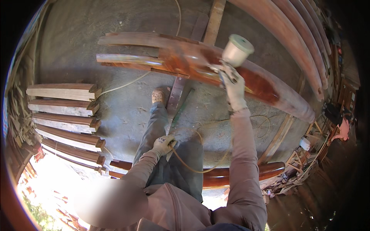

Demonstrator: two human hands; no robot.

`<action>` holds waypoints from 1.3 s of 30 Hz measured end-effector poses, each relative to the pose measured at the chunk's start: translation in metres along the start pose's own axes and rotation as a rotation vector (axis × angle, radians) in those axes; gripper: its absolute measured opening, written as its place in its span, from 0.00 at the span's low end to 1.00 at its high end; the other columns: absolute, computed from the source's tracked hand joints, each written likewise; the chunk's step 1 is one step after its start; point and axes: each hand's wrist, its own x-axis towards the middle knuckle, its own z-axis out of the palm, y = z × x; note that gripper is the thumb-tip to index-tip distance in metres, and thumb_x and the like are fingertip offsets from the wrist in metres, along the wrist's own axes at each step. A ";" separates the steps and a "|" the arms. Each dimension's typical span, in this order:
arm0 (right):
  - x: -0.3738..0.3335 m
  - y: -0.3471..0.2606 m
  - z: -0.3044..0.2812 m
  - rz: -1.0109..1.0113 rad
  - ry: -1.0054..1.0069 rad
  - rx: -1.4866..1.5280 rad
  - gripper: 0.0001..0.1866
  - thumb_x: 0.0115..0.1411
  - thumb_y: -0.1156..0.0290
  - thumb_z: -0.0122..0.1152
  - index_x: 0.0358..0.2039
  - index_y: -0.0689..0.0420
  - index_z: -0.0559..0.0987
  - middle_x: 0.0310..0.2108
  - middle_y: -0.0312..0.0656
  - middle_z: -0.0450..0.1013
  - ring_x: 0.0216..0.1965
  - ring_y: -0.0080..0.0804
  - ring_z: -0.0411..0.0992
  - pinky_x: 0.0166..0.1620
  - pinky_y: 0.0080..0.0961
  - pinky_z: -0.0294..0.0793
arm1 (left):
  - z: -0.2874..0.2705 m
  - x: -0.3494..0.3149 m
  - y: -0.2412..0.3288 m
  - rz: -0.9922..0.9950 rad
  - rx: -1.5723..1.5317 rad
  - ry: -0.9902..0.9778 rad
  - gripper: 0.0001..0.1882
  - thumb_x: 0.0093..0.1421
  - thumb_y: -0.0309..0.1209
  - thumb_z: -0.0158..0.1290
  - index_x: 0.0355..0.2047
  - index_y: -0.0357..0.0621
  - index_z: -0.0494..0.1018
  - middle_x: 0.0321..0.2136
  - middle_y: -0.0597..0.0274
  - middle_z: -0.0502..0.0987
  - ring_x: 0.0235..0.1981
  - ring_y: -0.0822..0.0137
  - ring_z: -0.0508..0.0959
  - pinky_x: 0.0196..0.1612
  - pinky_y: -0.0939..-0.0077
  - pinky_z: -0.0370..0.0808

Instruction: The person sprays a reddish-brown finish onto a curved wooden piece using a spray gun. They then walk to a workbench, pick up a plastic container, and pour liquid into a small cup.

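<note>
My right hand, in a white glove, reaches forward and is closed round a spray gun. The gun's white cup stands on top, slightly tilted, under a pale green lid. Beneath it lies a long curved wooden piece; its middle is glossy red-brown, while its right end and upper left part look pale and dull. In a white glove too, my left hand is closed on a thin yellowish hose beside my thigh. From there the hose loops below my right forearm. The gun's nozzle is hard to make out.
Wooden support beams lie under the curved piece. Several cut timbers are lined up at the left. Large curved planks rest at the upper right. A glossy wooden piece lies close behind my legs. Scrap wood is heaped at the right.
</note>
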 end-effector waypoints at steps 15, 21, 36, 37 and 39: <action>0.065 0.039 -0.210 0.173 0.196 0.011 0.07 0.58 0.73 0.63 0.37 0.59 0.78 0.22 0.34 0.73 0.18 0.20 0.70 0.19 0.19 0.71 | 0.010 0.027 0.126 0.051 0.191 0.108 0.10 0.59 0.41 0.51 0.29 0.50 0.73 0.29 0.61 0.76 0.35 0.54 0.76 0.39 0.59 0.74; 0.042 0.075 -0.400 0.237 0.475 -0.750 0.16 0.55 0.65 0.66 0.40 0.62 0.79 0.33 0.44 0.79 0.28 0.32 0.76 0.36 0.30 0.77 | 0.055 0.070 0.188 0.039 0.183 -0.024 0.13 0.61 0.43 0.50 0.31 0.49 0.75 0.31 0.60 0.78 0.38 0.54 0.76 0.41 0.59 0.74; 0.110 -0.032 -0.112 0.110 -0.043 -0.238 0.12 0.59 0.71 0.61 0.44 0.59 0.79 0.26 0.30 0.73 0.19 0.15 0.68 0.20 0.15 0.70 | -0.012 0.040 0.150 0.015 0.071 0.091 0.08 0.56 0.33 0.51 0.37 0.53 0.74 0.35 0.63 0.76 0.40 0.55 0.76 0.42 0.59 0.75; 0.116 -0.043 -0.070 0.102 -0.098 -0.198 0.12 0.59 0.71 0.61 0.43 0.59 0.80 0.27 0.30 0.74 0.19 0.14 0.67 0.20 0.15 0.69 | -0.024 0.033 0.141 0.011 0.072 0.114 0.08 0.56 0.32 0.51 0.37 0.53 0.74 0.35 0.63 0.76 0.40 0.55 0.76 0.42 0.59 0.75; 0.132 -0.063 0.017 0.081 -0.198 -0.138 0.11 0.59 0.70 0.62 0.42 0.58 0.80 0.28 0.31 0.75 0.18 0.14 0.67 0.20 0.16 0.67 | -0.046 0.015 0.121 -0.009 0.063 0.165 0.08 0.55 0.32 0.51 0.37 0.52 0.74 0.34 0.63 0.76 0.39 0.55 0.76 0.41 0.59 0.75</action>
